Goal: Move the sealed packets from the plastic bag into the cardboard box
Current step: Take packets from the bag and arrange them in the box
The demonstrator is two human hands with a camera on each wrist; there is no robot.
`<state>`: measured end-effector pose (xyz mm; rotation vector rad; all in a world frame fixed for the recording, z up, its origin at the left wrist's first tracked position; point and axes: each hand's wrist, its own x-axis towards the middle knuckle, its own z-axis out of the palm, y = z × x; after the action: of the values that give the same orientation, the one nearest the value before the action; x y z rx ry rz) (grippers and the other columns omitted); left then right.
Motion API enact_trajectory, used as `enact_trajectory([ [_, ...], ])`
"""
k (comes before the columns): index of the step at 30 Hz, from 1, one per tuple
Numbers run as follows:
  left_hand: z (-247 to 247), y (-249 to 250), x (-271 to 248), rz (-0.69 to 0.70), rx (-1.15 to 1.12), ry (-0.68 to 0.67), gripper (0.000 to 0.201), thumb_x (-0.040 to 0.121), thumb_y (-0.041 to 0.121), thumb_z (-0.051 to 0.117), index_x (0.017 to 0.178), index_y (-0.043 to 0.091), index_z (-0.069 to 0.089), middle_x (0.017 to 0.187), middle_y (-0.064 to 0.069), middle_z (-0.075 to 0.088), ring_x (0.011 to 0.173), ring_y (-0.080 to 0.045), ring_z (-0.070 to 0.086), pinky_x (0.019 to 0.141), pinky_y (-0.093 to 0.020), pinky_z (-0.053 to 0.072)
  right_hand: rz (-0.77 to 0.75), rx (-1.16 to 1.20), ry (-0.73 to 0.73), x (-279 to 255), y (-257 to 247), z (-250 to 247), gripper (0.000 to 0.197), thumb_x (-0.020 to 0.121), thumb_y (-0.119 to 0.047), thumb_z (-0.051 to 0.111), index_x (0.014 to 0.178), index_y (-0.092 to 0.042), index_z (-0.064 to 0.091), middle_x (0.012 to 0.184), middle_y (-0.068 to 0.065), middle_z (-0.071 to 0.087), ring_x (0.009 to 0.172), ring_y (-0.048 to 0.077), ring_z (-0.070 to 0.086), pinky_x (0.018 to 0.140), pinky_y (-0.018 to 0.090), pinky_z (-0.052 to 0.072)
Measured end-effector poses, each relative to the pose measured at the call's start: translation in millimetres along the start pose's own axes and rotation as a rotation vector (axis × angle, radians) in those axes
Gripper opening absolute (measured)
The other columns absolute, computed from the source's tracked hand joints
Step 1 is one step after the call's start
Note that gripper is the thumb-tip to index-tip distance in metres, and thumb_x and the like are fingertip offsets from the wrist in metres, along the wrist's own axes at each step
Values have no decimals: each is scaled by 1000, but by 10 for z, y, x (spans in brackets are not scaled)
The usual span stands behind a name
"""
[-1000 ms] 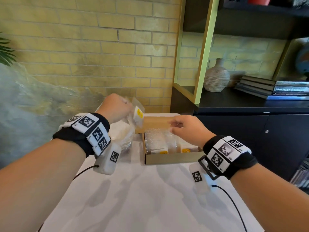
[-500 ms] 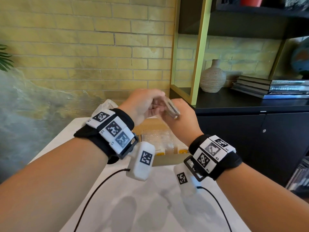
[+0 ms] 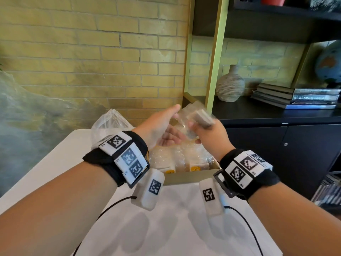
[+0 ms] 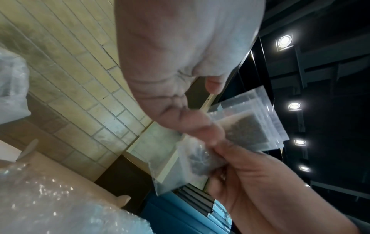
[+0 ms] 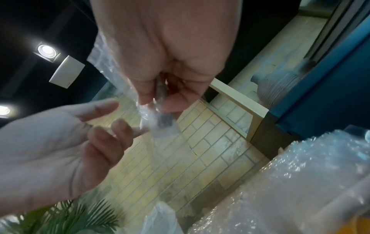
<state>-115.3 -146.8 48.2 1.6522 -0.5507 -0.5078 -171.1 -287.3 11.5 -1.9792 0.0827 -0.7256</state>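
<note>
Right hand (image 3: 208,137) — fingers curled, pinching a clear sealed packet with dark granular contents (image 3: 200,118) — holds it in the air above the open brown cardboard box (image 3: 186,177). Left hand (image 3: 158,126) — fingers relaxed and spread, palm turned toward the packet, gripping nothing. Wrapped packets with yellow labels (image 3: 167,164) lie inside the box. The crumpled translucent plastic bag (image 3: 108,122) sits on the white table (image 3: 175,224), just left of the box.
</note>
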Motion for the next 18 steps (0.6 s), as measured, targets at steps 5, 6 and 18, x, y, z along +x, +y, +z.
enact_trajectory([
  [5, 85, -25, 1, -21, -111, -141, 52, 93, 37, 52, 139, 20, 33, 96, -12, 69, 67, -18, 66, 51, -23, 53, -266, -490, -97, 23, 62, 30, 21, 90, -8, 56, 109, -6, 65, 107, 4, 59, 94, 15, 55, 85, 18, 43],
  [6, 86, -42, 15, -7, -108, -115, 58, 93, 21, 56, 144, 23, 27, 97, -10, 66, 63, -16, 64, 50, -22, 53, -281, -526, -124, 21, 80, 45, 30, 91, -9, 55, 121, -7, 59, 119, 6, 54, 104, 17, 52, 91, 19, 39],
  [18, -60, -203, 36, 163, 2, -25, 91, 86, -3, 59, 149, 37, 8, 143, -9, 44, 82, -13, 61, 52, -21, 51, 271, 452, 7, 92, -35, 39, 40, 96, -4, 38, 133, -17, 44, 94, 5, 64, 74, 13, 62, 78, 29, 53],
])
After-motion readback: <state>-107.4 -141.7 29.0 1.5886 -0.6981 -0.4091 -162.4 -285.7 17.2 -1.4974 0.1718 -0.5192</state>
